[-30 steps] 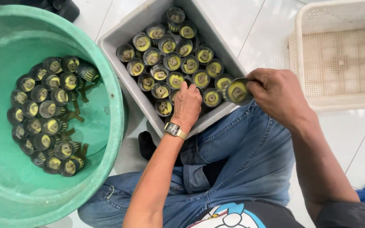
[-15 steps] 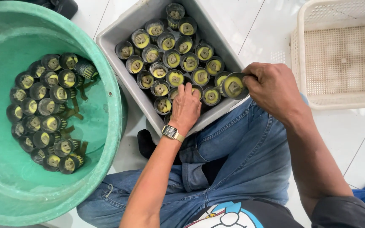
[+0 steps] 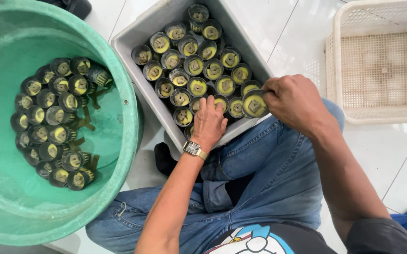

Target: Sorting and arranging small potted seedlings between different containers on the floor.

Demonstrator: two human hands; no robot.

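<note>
Head view: the right hand point(image 3: 297, 101) pinches one small black net pot point(image 3: 254, 104) at the grey tray point(image 3: 133, 47)'s near corner; the left hand point(image 3: 209, 123) lies flat, holding nothing, on neighbouring pots. Best seated upright, snug against the row.

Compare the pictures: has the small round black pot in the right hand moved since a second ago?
Yes, slightly. The small round black pot in the right hand has shifted left along the grey plastic tray's near edge, closer to the left hand.
</note>
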